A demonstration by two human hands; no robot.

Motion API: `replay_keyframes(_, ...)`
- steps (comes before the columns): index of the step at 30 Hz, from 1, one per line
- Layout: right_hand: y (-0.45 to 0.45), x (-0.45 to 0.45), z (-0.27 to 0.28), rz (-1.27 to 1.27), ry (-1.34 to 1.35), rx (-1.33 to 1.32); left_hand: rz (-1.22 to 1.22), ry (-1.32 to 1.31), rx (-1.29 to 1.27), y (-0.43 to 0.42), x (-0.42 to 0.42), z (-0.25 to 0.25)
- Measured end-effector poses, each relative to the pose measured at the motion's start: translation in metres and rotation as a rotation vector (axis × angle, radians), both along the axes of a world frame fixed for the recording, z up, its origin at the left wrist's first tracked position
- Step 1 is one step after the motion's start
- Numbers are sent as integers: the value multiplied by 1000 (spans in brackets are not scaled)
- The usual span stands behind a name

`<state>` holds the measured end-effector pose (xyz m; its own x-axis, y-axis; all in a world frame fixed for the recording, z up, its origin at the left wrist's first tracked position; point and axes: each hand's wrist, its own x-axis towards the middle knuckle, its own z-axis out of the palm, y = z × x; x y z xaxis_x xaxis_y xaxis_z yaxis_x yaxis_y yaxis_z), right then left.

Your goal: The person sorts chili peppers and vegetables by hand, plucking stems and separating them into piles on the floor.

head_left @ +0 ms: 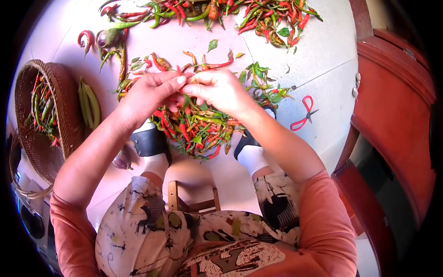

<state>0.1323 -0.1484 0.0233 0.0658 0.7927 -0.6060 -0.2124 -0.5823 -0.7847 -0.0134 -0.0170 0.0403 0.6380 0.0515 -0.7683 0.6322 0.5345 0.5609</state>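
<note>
Above the floor my left hand (150,94) and my right hand (221,90) meet, thumbs and fingertips pinched together. A red chili pepper (179,71) pokes out between them; most of it is hidden by the fingers. Which hand bears more of it I cannot tell. Just below, a heap of red and green chili peppers (198,127) with leaves lies between my feet. Some loose peppers (219,63) are scattered beyond my fingers.
A larger pepper pile (203,10) lies farther away. On the left stand a wicker basket (60,97) with peppers, long green pods (90,104) and a purple eggplant (109,39). Red-handled scissors (308,114) lie right, near red wooden furniture (392,78). A wooden stool (173,196) is under me.
</note>
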Motion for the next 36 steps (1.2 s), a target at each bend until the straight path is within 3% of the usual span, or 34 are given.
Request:
replay_keyframes(3, -9, 9, -1, -10, -34, -28, 151, 58, 71, 4, -8, -8)
replay_keyframes(5, -21, 28, -12, 545, -685, 243, 264, 103, 172, 13, -9, -9)
replay_keyframes(6, -23, 38, 0, 681, -869, 180, 277, 90, 177, 18, -12, -12)
replay_keyframes(7, -22, 52, -4, 672, -956, 157, 293, 79, 183, 23, -11, -12)
replay_keyframes(9, -12, 86, -9, 336, -802, -58, 298, 85, 191, 23, -10, -11)
replay_keyframes(11, -10, 121, -36, 215, -1240, 15, 304, 59, 168, 21, -8, -14)
replay_keyframes(14, 3, 128, -43, 130, -1192, -134, 290, 68, 137, 17, -1, -11)
replay_keyframes(21, 0, 114, -70, 100, -1380, -77, 291, 67, 119, 20, -7, -9)
replay_keyframes(27, -25, 125, -53, 134, -1191, -170, 324, 38, 96, 20, -13, -10)
replay_keyframes(29, -28, 130, -53, -72, -1090, -86, 319, 59, 105, 19, -13, -10)
replay_keyframes(31, -18, 128, -50, -119, -1086, -63, 324, 58, 99, 19, -13, -10)
replay_keyframes(36, 6, 123, -51, -49, -1330, -291, 331, 27, 104, 20, -10, -9)
